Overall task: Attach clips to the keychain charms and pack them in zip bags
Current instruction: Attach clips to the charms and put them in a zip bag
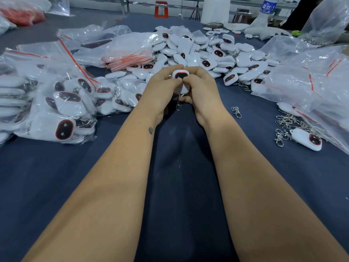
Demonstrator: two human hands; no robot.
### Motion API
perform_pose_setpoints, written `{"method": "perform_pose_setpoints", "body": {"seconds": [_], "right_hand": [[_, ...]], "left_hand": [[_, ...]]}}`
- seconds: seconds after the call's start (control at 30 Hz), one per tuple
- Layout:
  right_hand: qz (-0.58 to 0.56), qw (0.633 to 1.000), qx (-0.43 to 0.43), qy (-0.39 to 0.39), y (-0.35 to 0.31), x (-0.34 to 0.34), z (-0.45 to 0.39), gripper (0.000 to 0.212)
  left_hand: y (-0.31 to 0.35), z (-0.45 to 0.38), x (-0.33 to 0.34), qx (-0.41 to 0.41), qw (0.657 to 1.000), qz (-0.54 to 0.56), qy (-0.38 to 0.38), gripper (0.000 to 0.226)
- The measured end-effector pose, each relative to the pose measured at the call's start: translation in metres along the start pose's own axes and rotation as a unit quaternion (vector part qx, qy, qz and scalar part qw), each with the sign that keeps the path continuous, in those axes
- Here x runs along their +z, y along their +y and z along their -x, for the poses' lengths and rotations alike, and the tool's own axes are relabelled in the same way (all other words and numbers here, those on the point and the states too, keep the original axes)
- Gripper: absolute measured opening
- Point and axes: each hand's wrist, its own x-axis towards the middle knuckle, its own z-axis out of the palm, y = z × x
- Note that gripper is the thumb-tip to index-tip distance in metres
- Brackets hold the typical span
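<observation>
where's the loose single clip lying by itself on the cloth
In the head view the lone clip lies on the dark blue cloth just right of the right hand, with the clip pile further right.

**Non-task items, head view**

Desk [56,176] covered in dark blue cloth. Far edge, right: clear plastic water bottle [265,11] with blue label, upright. Just left of it, a white paper roll [215,9], upright. Beyond the desk, an orange stool-like frame [161,11]; near it a black tripod [195,12]. Small bright green object [296,32] at far right, identity unclear.
</observation>
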Motion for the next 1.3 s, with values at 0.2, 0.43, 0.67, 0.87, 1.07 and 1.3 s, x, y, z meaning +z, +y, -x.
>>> {"method": "perform_pose_setpoints", "body": {"seconds": [0.2,0.43,0.67,0.87,1.07,1.3], "right_hand": [[-0.014,1.0,0.004,-0.007,-0.0012,0.0005,0.0014,0.018],[-0.024,1.0,0.004,-0.012,-0.0032,-0.0004,0.0033,0.022],[-0.033,0.999,0.015,-0.024,-0.0037,0.0003,0.0037,0.026],[0.039,0.997,-0.003,-0.073,0.0021,-0.0017,0.0018,0.042],[0.009,1.0,-0.022,0.007,0.0011,-0.0051,-0.0027,0.012],[-0.095,0.992,0.002,0.083,-0.0014,-0.0075,-0.0045,0.019]], "left_hand": [[0.0007,0.0013,0.0009,-0.004,1.0,0.002,0.016,0.032],[0.0007,0.0023,0.0011,0.018,0.999,0.013,0.042,0.023],[-0.0001,0.0032,0.0001,0.027,0.998,0.032,0.052,0.024],[0.0039,-0.0018,0.0011,0.015,0.983,0.159,0.092,0.024],[0.0086,-0.0033,-0.0009,-0.002,0.965,0.228,0.126,0.023],[0.009,0.0027,0.0055,0.054,0.992,-0.053,0.097,0.032]]}}
